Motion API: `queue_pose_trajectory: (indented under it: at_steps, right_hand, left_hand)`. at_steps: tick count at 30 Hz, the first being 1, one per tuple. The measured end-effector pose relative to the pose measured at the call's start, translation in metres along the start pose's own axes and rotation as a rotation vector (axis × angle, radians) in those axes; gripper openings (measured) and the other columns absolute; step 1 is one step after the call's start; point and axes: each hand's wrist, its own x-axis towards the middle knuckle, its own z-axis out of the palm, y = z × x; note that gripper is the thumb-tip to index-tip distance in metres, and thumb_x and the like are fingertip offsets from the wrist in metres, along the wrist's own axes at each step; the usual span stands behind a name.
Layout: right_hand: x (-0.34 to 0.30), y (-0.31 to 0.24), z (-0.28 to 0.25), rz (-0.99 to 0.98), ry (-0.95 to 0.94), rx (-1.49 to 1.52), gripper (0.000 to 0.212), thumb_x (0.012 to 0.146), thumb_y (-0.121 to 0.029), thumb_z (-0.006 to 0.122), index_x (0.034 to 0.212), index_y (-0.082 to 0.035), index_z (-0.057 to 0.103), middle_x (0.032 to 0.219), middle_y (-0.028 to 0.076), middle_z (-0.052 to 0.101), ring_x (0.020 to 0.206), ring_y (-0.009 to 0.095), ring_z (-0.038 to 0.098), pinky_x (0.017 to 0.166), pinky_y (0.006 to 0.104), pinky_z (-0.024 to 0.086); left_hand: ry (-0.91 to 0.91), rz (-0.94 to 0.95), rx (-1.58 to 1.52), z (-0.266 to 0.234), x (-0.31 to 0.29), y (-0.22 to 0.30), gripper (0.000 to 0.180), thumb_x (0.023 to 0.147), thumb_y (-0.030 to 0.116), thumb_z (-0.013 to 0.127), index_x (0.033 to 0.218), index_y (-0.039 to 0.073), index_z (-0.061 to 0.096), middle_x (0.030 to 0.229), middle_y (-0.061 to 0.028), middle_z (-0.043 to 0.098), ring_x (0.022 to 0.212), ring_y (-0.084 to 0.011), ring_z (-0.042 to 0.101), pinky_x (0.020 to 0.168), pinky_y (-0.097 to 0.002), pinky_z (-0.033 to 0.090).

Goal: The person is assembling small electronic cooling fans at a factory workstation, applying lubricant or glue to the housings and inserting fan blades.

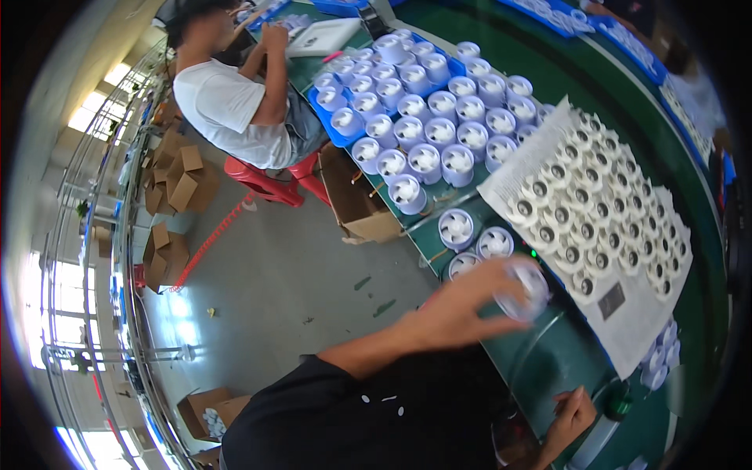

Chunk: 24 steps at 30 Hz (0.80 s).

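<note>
My left hand [468, 304], slightly blurred, reaches across the green worktable [540, 364] and grips a small round fan unit [526, 291] with a pale lilac housing and white blades. Just beyond it stand a few matching units, among them one fan unit [495, 244] close to my fingers. My right hand [574, 415] is low by the table's near edge with its fingers curled in; whether anything is inside them is hidden. Beside that hand lies a clear cylinder with a dark green end [617, 401].
Several fan units [440, 131] crowd the table, some in a blue tray [329, 129]. A white sheet [627, 337] on the right bears several white parts with dark centres. A person in a white shirt [223, 102] sits at the far left, near an open carton [356, 196].
</note>
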Motion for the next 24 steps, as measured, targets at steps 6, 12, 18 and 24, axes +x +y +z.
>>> queue_pose_trajectory:
  at_steps: [6,12,18,24]
  right_hand:
    - [-0.006,0.002,0.012,0.051,0.01,0.036,0.05,0.1,-0.021,0.045,0.058,0.004,0.057,0.05,0.004,0.041,0.045,0.009,0.038,0.045,0.0272,0.025]
    - [-0.006,-0.015,0.005,0.039,-0.018,-0.068,0.052,0.098,-0.036,0.051,0.067,0.003,0.066,0.053,0.008,0.05,0.049,0.016,0.046,0.049,0.0336,0.037]
    - [-0.013,-0.018,0.005,0.067,0.041,-0.098,0.052,0.098,-0.037,0.051,0.068,0.003,0.066,0.056,0.009,0.056,0.051,0.018,0.05,0.051,0.0347,0.039]
    - [-0.016,0.004,0.019,0.065,0.091,0.055,0.049,0.1,-0.02,0.046,0.06,0.005,0.059,0.051,0.005,0.043,0.046,0.01,0.039,0.045,0.0275,0.025]
  left_hand:
    - [0.766,-0.3,0.164,-0.164,0.037,-0.059,0.053,0.081,0.011,0.074,0.122,0.002,0.042,0.108,-0.013,0.058,0.092,-0.018,0.063,0.073,-0.0263,0.054]
    - [0.779,-0.44,0.659,-0.286,0.074,-0.122,0.067,0.073,0.039,0.079,0.122,0.0,0.055,0.103,-0.0246,0.064,0.095,-0.0315,0.064,0.086,-0.0386,0.049]
    - [0.597,-0.637,1.082,-0.336,0.085,-0.184,0.071,0.069,0.04,0.078,0.123,0.001,0.054,0.115,-0.0277,0.058,0.108,-0.0406,0.058,0.094,-0.0441,0.045]
    - [0.521,-0.775,1.094,-0.35,0.105,-0.189,0.066,0.066,0.031,0.078,0.115,-0.005,0.053,0.116,-0.0307,0.057,0.111,-0.0415,0.056,0.094,-0.0458,0.047]
